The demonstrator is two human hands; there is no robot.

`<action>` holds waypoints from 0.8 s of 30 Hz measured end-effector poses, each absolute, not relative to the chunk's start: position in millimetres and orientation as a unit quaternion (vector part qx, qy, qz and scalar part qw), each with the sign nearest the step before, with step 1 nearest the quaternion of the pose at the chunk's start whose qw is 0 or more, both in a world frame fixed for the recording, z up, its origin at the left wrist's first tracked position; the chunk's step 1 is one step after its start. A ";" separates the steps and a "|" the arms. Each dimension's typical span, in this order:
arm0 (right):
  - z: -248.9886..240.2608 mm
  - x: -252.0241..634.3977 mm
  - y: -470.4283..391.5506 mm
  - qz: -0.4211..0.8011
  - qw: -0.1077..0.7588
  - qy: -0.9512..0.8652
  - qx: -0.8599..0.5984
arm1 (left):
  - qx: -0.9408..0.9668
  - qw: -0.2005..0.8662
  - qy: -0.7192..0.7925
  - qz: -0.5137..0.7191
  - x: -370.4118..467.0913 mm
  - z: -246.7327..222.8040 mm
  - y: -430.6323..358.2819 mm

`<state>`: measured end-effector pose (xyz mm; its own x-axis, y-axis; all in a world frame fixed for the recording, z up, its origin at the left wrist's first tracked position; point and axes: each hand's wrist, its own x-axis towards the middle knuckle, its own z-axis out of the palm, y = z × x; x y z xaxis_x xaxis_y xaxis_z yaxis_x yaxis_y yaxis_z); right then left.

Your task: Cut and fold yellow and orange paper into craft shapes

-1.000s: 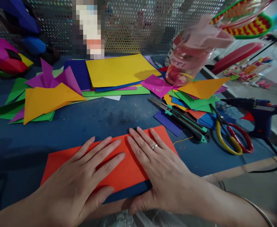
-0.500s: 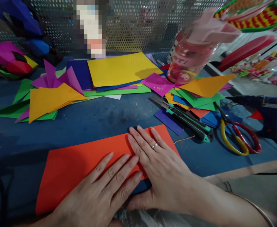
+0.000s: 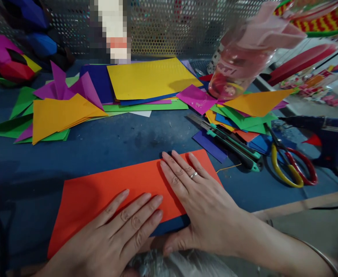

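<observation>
The only view looks from the person's head, above the near edge of the orange-red paper [image 3: 95, 188], facing forward and down. It is close enough that the paper spans much of the lower frame. Beyond the paper, the view runs across the blue tabletop [image 3: 134, 134] to the perforated panel [image 3: 169, 36]; to the paper's right, it takes in the glue gun [image 3: 326, 132] and lighter floor [image 3: 296, 234]

We wear a narrow, shiny silver-coloured ring [image 3: 193, 175] on our right hand [image 3: 212, 207], one finger in from the little one. Farther up the arm from that ring, a thin, plain metal bangle [image 3: 312, 248] curves over our bare forearm.
</observation>
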<state>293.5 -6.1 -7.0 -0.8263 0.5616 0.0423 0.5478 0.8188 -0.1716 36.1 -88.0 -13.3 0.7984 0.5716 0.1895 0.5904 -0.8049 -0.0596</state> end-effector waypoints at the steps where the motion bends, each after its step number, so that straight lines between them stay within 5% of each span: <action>1: -6.8 293.6 -5.6 0.074 0.045 -0.954 -0.286 | -0.946 0.054 -0.309 -0.084 31.8 -13.9 -90.3; 24: 2.5 287.5 -4.9 0.039 0.036 -0.953 -0.299 | -0.924 0.093 -0.358 -0.099 0.2 -8.8 -101.9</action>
